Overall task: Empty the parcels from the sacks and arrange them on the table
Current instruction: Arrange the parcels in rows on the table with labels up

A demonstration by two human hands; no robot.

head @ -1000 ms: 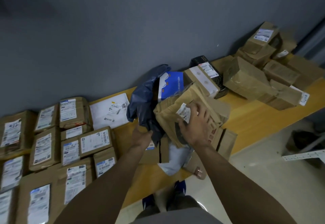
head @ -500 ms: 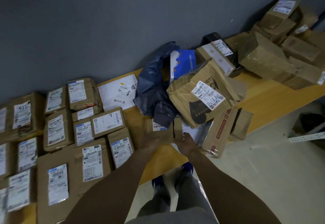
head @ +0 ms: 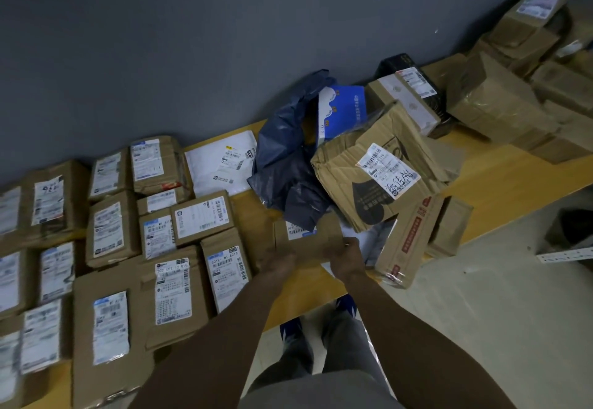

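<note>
Two blue shoes (head: 346, 304) stand on the pale floor (head: 481, 312) below the yellow table (head: 500, 177); the left hand (head: 279, 262) and the right hand (head: 348, 259) reach over its near edge, and both grasp a small brown parcel (head: 306, 238). Left of the hands, brown parcels with white labels (head: 173, 283) lie flat in close rows; just right of the right hand, a long box with red print (head: 407, 241) sticks out over the table edge. Behind the small parcel, a dark blue bag (head: 288, 168) droops onto its far edge and hides part of its label; a crushed brown box (head: 378, 180) leans beside the bag; a blue box (head: 345, 110) stands behind them; a heap of brown boxes (head: 513, 94) sits far right by the grey wall (head: 192, 39). The small parcel lies on the table between the rows and the long box; the left hand holds its near left corner, the right hand its near right corner.
</note>
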